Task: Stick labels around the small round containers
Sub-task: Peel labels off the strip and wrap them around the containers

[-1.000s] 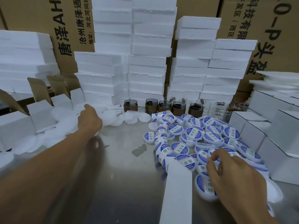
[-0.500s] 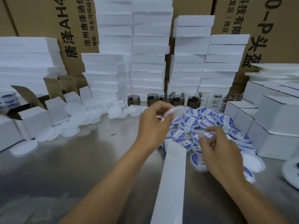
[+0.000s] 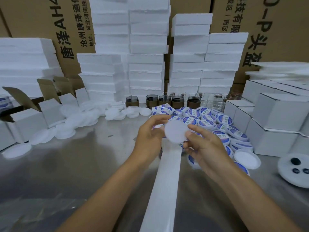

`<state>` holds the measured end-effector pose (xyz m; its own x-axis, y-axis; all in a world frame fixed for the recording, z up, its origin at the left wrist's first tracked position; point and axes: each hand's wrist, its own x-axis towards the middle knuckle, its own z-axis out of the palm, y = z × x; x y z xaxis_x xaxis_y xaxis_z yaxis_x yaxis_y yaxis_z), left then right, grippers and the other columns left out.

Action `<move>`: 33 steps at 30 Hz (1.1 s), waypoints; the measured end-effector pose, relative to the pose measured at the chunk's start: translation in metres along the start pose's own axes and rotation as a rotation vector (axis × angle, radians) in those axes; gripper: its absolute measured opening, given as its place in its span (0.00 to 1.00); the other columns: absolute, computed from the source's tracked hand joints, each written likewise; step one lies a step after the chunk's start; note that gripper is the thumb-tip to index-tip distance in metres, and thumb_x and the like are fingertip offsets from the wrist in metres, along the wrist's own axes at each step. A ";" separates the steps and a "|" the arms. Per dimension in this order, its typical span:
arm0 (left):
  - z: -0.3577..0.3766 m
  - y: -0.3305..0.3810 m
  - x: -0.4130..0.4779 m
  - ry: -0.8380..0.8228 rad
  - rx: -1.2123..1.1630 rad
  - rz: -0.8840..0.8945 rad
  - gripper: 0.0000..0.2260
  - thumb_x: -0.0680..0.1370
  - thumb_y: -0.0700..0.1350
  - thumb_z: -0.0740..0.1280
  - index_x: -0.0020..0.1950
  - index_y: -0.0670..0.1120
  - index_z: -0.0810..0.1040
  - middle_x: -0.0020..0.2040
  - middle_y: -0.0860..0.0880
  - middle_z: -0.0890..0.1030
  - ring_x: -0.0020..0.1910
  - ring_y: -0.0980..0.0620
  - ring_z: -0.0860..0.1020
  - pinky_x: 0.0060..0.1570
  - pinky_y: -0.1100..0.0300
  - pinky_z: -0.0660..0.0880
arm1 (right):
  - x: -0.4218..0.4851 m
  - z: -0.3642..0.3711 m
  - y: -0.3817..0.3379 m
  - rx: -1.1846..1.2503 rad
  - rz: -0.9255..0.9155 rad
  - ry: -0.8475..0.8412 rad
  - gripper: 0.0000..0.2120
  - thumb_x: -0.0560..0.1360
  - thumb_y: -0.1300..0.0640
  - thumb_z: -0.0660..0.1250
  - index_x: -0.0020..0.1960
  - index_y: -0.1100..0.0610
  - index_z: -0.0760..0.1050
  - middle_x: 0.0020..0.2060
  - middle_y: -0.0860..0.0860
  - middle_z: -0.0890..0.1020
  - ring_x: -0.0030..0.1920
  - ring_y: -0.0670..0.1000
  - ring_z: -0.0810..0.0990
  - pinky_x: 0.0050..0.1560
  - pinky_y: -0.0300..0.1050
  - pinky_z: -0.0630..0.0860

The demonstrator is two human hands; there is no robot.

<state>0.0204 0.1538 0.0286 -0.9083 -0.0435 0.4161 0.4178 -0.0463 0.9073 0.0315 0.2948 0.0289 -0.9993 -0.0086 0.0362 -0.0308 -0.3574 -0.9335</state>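
Note:
A plain white round container (image 3: 175, 131) is held up over the steel table between both hands. My left hand (image 3: 149, 136) grips its left edge and my right hand (image 3: 203, 144) grips its right and lower edge; a small label bit shows under my right thumb. A long white label backing strip (image 3: 164, 185) runs from under the container toward me. Behind it lies a heap of labelled blue-and-white containers (image 3: 205, 122). Unlabelled white containers (image 3: 78, 118) lie spread at the left.
Stacks of white foam slabs (image 3: 145, 52) and cardboard cartons line the back. White boxes (image 3: 274, 121) stand at the right, open boxes (image 3: 25, 118) at the left. Dark jars (image 3: 164, 100) and glass jars stand in a row. A white plate with dark pieces (image 3: 296, 169) sits at the right.
My left hand came from the left pile to the middle with a white container. My right hand rose from the labelled heap and now holds the container's other edge.

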 end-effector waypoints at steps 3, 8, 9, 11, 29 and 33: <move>0.002 0.000 0.003 -0.043 -0.375 -0.350 0.12 0.81 0.45 0.57 0.45 0.44 0.79 0.40 0.48 0.84 0.41 0.51 0.81 0.40 0.60 0.79 | -0.002 0.004 0.004 -0.027 -0.020 -0.049 0.07 0.75 0.67 0.64 0.49 0.57 0.76 0.28 0.52 0.81 0.27 0.46 0.77 0.35 0.38 0.78; 0.004 -0.006 0.002 -0.167 -0.376 -0.281 0.13 0.70 0.51 0.63 0.49 0.45 0.78 0.38 0.48 0.82 0.37 0.53 0.80 0.37 0.60 0.78 | -0.004 0.005 0.008 -0.062 -0.066 -0.086 0.02 0.74 0.65 0.66 0.45 0.59 0.74 0.28 0.52 0.82 0.29 0.47 0.80 0.37 0.38 0.79; 0.003 -0.007 0.001 -0.174 -0.350 -0.249 0.11 0.71 0.48 0.64 0.50 0.46 0.78 0.37 0.50 0.82 0.37 0.53 0.80 0.37 0.61 0.78 | -0.004 0.005 0.009 -0.082 -0.070 -0.096 0.02 0.73 0.63 0.67 0.44 0.59 0.75 0.29 0.52 0.82 0.29 0.47 0.80 0.37 0.38 0.79; 0.001 -0.009 0.001 -0.172 -0.363 -0.244 0.07 0.73 0.45 0.64 0.48 0.46 0.78 0.36 0.51 0.82 0.37 0.53 0.79 0.37 0.61 0.78 | -0.003 0.005 0.009 -0.148 -0.095 -0.067 0.02 0.73 0.59 0.67 0.43 0.57 0.76 0.30 0.51 0.82 0.28 0.47 0.79 0.36 0.38 0.79; -0.015 -0.007 0.013 0.058 -0.636 -0.333 0.09 0.79 0.32 0.57 0.51 0.41 0.75 0.43 0.45 0.84 0.41 0.48 0.84 0.37 0.58 0.81 | 0.004 -0.007 0.026 -0.948 -0.346 0.137 0.09 0.72 0.55 0.69 0.53 0.50 0.78 0.39 0.39 0.76 0.37 0.36 0.75 0.36 0.24 0.68; -0.017 -0.010 0.016 0.172 -0.547 -0.358 0.11 0.79 0.31 0.57 0.48 0.43 0.76 0.42 0.45 0.81 0.36 0.49 0.83 0.43 0.55 0.80 | 0.006 -0.012 0.025 -1.132 -0.320 0.198 0.10 0.73 0.49 0.67 0.54 0.49 0.77 0.45 0.46 0.75 0.43 0.44 0.74 0.41 0.38 0.69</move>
<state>0.0026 0.1363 0.0253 -0.9954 -0.0876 0.0392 0.0832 -0.5841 0.8074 0.0242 0.2973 0.0013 -0.9256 0.1103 0.3621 -0.1812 0.7108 -0.6797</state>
